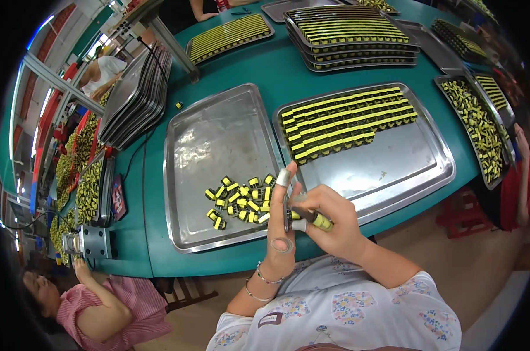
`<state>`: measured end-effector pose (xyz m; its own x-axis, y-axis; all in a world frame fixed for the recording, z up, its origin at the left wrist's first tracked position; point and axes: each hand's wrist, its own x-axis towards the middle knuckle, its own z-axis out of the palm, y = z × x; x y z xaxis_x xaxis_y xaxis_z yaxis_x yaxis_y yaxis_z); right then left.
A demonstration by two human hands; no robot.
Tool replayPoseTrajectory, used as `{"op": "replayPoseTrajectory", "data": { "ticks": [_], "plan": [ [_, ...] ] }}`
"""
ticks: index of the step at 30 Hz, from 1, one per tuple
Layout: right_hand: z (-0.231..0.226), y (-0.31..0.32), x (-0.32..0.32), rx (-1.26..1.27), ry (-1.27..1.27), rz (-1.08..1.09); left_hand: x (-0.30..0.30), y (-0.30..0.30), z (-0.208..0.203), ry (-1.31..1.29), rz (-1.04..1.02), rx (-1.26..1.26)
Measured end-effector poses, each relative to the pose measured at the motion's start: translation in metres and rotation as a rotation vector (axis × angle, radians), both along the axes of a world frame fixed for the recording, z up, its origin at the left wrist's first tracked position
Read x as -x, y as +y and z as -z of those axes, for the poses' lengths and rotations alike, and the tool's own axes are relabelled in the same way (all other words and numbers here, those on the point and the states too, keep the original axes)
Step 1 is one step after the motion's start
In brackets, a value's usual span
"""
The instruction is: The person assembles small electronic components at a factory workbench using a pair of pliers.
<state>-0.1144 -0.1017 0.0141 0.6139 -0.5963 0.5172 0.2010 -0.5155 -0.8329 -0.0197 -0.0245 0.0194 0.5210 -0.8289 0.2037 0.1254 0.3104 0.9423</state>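
My left hand (278, 231) is raised over the gap between two metal trays, with white tape around its fingertips. Its fingers close around a small dark item that I cannot make out. Against it my right hand (341, 219) grips a slim tool with a yellow-green wrapped handle (322, 221); its working end is hidden by the fingers. Beside my left hand, loose small yellow-and-black coil-like parts (241, 202) lie in the left metal tray (212, 137). The right metal tray (405, 161) carries similar parts set in neat rows (341, 120).
Filled trays are stacked (353, 44) at the back of the green table (230, 64). Empty trays lean in a stack (136, 96) at left. A tray of loose parts (475, 128) stands at right. A person in a striped top (130, 304) works at the lower left.
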Motion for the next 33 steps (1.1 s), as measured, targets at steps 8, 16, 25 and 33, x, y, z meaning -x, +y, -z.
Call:
{"op": "replayPoseTrajectory", "data": {
  "ticks": [8, 16, 25, 33],
  "plan": [
    [-0.01, -0.011, 0.003, 0.176, 0.059, -0.09, -0.009, 0.005, -0.001, 0.268, 0.149, -0.007],
    [0.0, -0.015, 0.005, 0.459, -0.036, -0.082, -0.011, 0.022, 0.007, 0.152, 0.243, -0.146],
    [-0.001, -0.01, 0.007, 0.497, -0.002, -0.075, -0.013, 0.019, 0.007, 0.087, 0.209, -0.159],
    [-0.003, -0.004, 0.003, 0.421, -0.027, -0.097, -0.004, 0.02, 0.008, 0.117, 0.16, -0.15]
  ]
}}
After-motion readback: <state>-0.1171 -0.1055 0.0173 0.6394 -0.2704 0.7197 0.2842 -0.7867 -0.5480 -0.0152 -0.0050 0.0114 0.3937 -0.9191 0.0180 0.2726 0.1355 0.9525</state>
